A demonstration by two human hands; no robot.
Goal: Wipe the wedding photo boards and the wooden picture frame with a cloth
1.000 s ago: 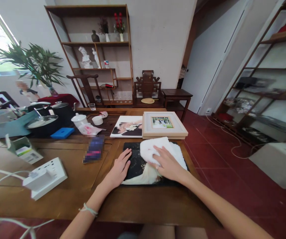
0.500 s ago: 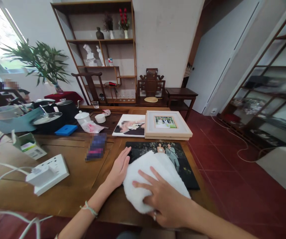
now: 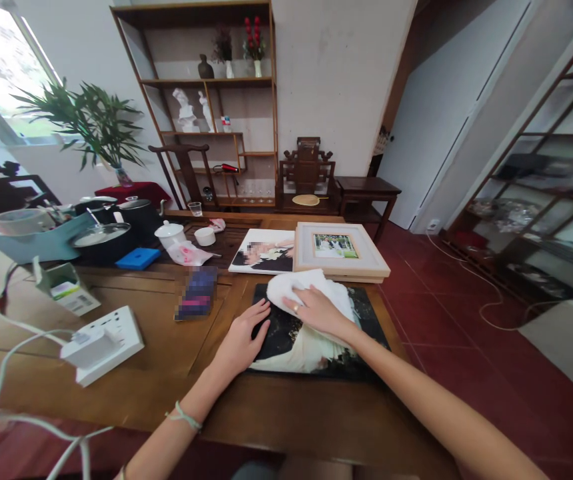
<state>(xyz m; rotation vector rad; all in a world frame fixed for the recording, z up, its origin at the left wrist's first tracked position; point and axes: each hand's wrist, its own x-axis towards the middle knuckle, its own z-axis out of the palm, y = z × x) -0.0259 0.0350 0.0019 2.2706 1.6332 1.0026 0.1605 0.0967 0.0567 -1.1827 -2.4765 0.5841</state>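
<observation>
Right hand (image 3: 317, 311) presses cloth (image 3: 290, 283) on flat print (image 3: 279, 331), long axis crosswise.

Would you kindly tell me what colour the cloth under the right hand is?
The cloth is white; the head view shows it best.

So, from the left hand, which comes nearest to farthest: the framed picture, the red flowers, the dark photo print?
1. Dark photo print, touched by the left hand.
2. Framed picture, just beyond it, to the right.
3. Red flowers, high on the wall shelf.
</observation>
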